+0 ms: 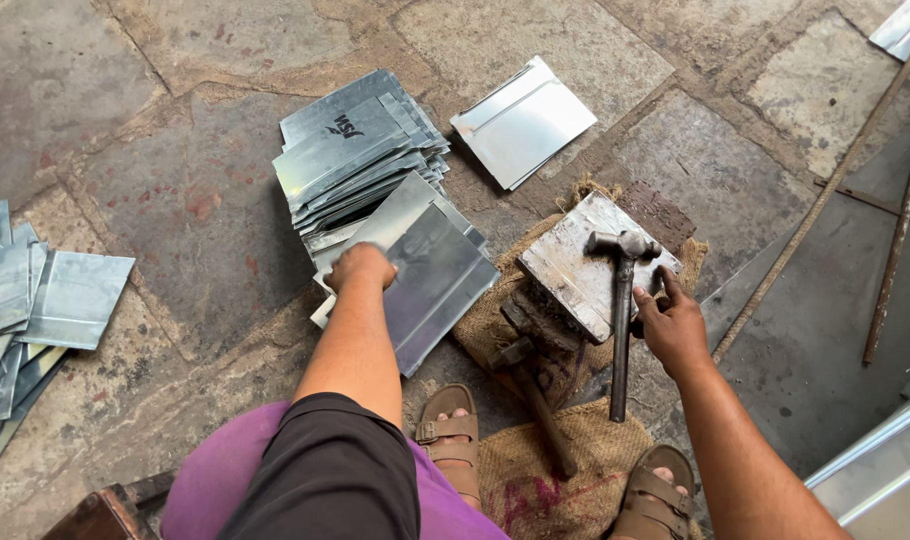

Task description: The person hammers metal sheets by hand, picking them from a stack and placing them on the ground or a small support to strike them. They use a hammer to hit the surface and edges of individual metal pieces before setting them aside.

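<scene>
Your left hand point(360, 268) pinches the top metal sheet point(430, 280) at 10 o'clock of the block point(590, 262); your right hand point(670, 325) wraps the hammer point(622, 320). The sharp edge could cut.

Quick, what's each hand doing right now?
Left hand: closed, gripping a metal sheet.
Right hand: holding the hammer by its handle.

I see an informal sheet-metal workshop set on a worn stone floor point(195, 200). Stacks of cut metal sheets point(360, 150) lie at centre and left of the frame, a hammer point(622, 310) rests on a metal block point(585, 265) over burlap sacking point(545, 480), and long rods point(825, 190) cross the right side.
</scene>
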